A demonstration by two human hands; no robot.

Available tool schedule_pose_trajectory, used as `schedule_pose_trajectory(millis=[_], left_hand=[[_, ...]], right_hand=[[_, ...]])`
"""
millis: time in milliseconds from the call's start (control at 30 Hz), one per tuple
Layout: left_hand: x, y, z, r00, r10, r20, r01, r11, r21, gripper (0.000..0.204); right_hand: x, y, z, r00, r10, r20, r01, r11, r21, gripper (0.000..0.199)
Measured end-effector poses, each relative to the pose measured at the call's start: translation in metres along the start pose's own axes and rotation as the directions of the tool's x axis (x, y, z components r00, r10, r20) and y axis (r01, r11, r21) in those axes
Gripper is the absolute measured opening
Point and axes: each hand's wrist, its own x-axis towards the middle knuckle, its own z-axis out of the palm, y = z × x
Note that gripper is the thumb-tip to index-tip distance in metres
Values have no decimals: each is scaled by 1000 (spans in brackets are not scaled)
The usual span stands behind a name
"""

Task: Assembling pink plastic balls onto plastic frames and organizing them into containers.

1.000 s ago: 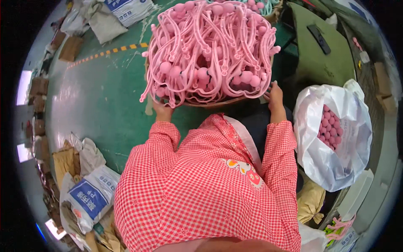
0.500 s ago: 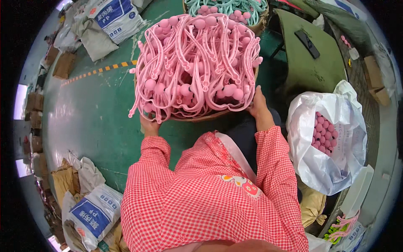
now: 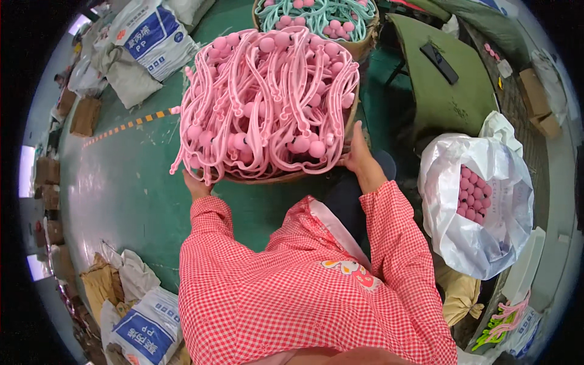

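Observation:
A brown cardboard box [image 3: 352, 115] stands before me, heaped with long curved pink plastic strips [image 3: 240, 91] and pink balls. The strips hang over its near and left edges. My left hand [image 3: 198, 184] grips the near left corner, its fingertips hidden under the overhanging strips. At the near right corner my right hand [image 3: 361, 157] holds the box, with part of the hand along its side and the rest partly out of sight. Behind stands a second box [image 3: 364, 45], filled with mint-green strips and pink balls.
To the right are a green covered seat or board [image 3: 453, 100] with a black phone-like object [image 3: 439, 62] on it, and a white sack [image 3: 438, 182] of pink balls. Printed sacks [image 3: 152, 39] lie at the far left, others [image 3: 146, 331] at the near left. Green floor [image 3: 134, 170] shows between.
The box of pink strips has shifted left and a little nearer to me, with both hands staying on it. The whole view has also swung slightly.

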Motion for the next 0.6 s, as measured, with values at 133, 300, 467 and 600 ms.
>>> schedule_pose_trajectory(millis=[133, 300, 467, 600], left_hand=[[25, 3, -40, 989, -145, 8, 143, 962, -232, 75], [10, 0, -30, 981, -167, -94, 139, 958, -252, 76], [-3, -16, -23, 979, -90, 181, 145, 936, -321, 71], [33, -51, -75, 910, 326, 256, -400, 853, 336, 51]], right_hand=[[16, -3, -9, 997, 45, 63, -49, 997, 53, 104], [4, -40, -1, 955, -23, -295, 31, 999, 20, 89], [8, -91, -52, 927, -195, -321, 114, 960, -254, 77], [33, -76, -51, 973, -108, -204, 55, 967, -250, 69]])
